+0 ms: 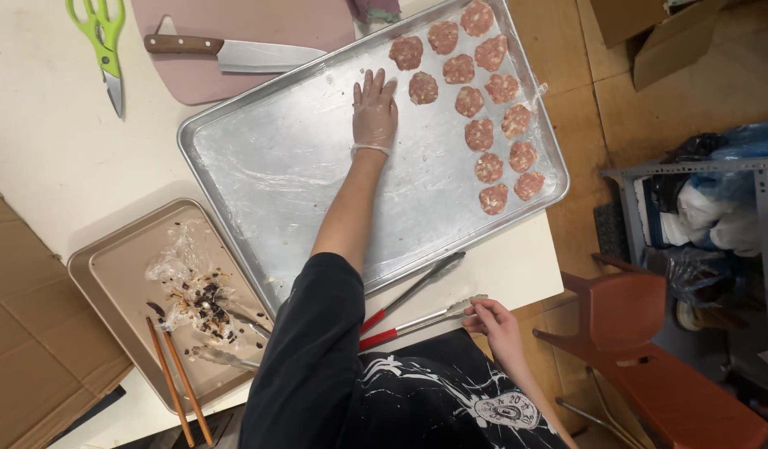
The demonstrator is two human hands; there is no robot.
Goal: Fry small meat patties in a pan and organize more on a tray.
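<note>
My left hand (374,112), in a clear glove, lies flat with fingers spread on the film-lined metal sheet tray (276,158). It holds nothing and sits just left of a raw meat patty (423,87). Several more patties (492,133) lie in two rows along the tray's right side. My bare right hand (496,324) pinches the tip end of metal tongs with red handles (417,320), which lie on the table edge below the tray.
A smaller tan tray (118,274) at the lower left holds crumpled film with dark scraps, wooden chopsticks (180,382) and a metal utensil. A cleaver (234,54) lies on a pink board, with green scissors (105,41) to its left. A red chair (650,349) and a shelf stand at right.
</note>
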